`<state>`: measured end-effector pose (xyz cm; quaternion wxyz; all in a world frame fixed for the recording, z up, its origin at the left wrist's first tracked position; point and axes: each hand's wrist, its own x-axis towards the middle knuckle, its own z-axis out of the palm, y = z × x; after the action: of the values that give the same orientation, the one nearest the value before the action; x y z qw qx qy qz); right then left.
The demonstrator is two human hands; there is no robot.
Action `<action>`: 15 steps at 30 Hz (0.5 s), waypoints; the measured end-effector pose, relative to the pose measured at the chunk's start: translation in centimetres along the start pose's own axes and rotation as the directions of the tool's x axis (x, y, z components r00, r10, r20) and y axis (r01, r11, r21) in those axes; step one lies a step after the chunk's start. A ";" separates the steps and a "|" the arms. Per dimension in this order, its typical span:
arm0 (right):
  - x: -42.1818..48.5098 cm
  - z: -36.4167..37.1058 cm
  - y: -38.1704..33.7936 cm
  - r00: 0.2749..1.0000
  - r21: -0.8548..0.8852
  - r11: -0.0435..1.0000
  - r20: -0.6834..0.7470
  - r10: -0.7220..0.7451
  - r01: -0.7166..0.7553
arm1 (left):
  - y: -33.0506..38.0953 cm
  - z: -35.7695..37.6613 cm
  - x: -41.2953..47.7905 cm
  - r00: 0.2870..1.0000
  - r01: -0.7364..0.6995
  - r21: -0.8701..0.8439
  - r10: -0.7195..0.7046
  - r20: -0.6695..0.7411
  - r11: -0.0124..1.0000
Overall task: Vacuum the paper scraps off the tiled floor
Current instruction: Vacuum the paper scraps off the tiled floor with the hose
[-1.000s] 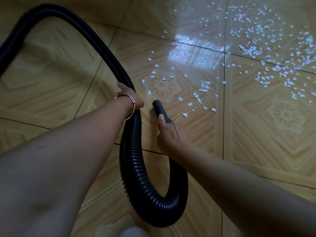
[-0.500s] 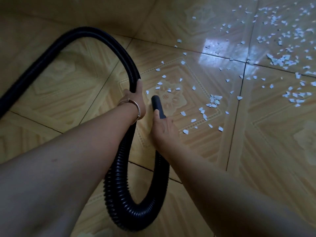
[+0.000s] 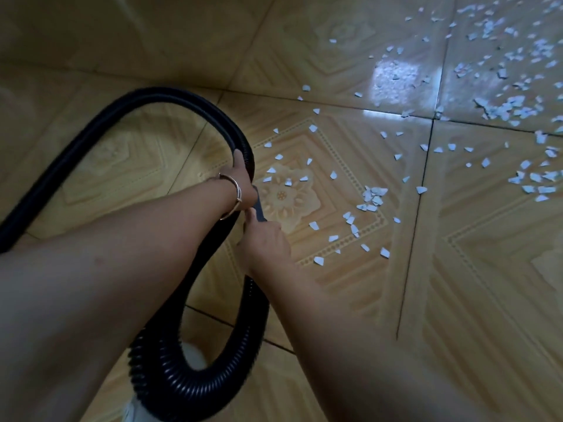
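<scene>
One view only, head cam, looking down. Both hands are on the black ribbed hose [image 3: 164, 376]. The left hand [image 3: 242, 181], bracelet [image 3: 233, 193] at the wrist, is curled round the hose where it arches over. The right hand [image 3: 265, 242] is wrapped round the hose's end just behind the nozzle [image 3: 259, 210]. The nozzle tip sits low over the tiled floor [image 3: 457, 300], at the edge of the flower motif.

Paper scraps [image 3: 373, 197]: a thin scatter ahead and right of the nozzle, a small clump near it, and much denser patches at the upper right.

Step, as I judge it: working the near edge, bulk not yet done. Next move needs the tip swept right through the clump, with the left hand feeding slack.

Brands, labels, writing: none readable.
</scene>
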<state>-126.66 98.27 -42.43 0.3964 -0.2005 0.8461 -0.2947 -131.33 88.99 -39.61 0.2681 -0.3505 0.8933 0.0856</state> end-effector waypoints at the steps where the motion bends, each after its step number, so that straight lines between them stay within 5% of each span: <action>1: 0.4 0.2 -0.1 0.999 0.033 0.999 -0.022 0.033 -0.032 | -0.1 -0.1 0.8 1.000 -0.011 -0.038 0.011 0.004 0.999; 6: 1.2 0.9 -0.8 0.976 0.058 0.989 -0.162 0.145 -0.137 | -1.0 -1.1 3.9 0.998 -0.059 -0.187 0.062 0.012 0.981; 15: 6.3 0.2 -3.2 0.943 0.013 0.985 -0.286 0.171 -0.174 | -1.8 -2.9 7.5 0.978 -0.208 -0.167 0.204 -0.045 0.964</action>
<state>-130.00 92.21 -43.94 0.2931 -0.0835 0.9105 -0.2797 -135.93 82.34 -41.12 0.2147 -0.2786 0.9177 0.1846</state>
